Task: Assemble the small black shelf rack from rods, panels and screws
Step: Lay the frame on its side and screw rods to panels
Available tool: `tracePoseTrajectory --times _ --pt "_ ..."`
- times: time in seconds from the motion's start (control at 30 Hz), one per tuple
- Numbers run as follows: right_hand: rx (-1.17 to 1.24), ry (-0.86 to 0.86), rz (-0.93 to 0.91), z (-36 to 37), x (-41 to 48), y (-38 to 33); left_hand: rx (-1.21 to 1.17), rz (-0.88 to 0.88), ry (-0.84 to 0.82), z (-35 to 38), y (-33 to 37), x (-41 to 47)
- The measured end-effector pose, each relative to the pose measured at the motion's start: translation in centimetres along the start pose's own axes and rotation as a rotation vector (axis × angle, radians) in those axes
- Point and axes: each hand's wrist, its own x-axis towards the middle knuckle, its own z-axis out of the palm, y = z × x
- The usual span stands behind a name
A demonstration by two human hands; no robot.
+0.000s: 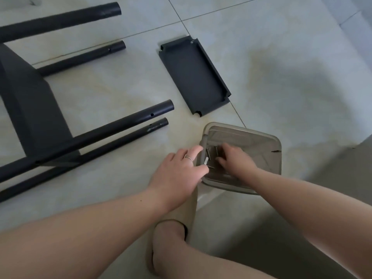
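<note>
A translucent grey plastic container (269,150) stands on the floor with several metal screws (208,155) lying in it. My left hand (177,176), a ring on one finger, grips the container's left rim, and a small silver piece (205,161) shows at its fingertips. My right hand (235,160) reaches down inside the container, its fingers curled over the screws. Whether it holds one is hidden. A loose black shelf panel (193,75) lies upside down beyond the container. The partly built rack (30,109) lies on its side at the left, with black rods (120,125) pointing right.
The floor is pale tile with dark grout lines. My foot in a beige slipper (171,228) is under my arms at the bottom centre. A darker step or threshold (342,168) runs along the right edge.
</note>
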Motion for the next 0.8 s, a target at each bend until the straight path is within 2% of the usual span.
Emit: tracePoseTrajectory --times 0.23,0.43,0.57,0.8 --pt "0.197 0.033 0.100 0.1 0.4 -1.3 -0.020 -0.017 0.009 0.3 0.0 -0.3" --pt "0.486 0.215 0.119 -1.8 -3.4 -2.9 -0.015 -0.053 -0.039 -2.3 -1.4 -1.5" --pt "0.612 0.281 0.018 -4.3 -7.1 -4.8 0.056 -0.096 -0.034 -6.1 -3.4 -3.1" --pt "0.721 0.221 -0.278 -8.6 -12.8 -11.9 0.072 -0.232 0.114 -13.6 -8.0 -6.9"
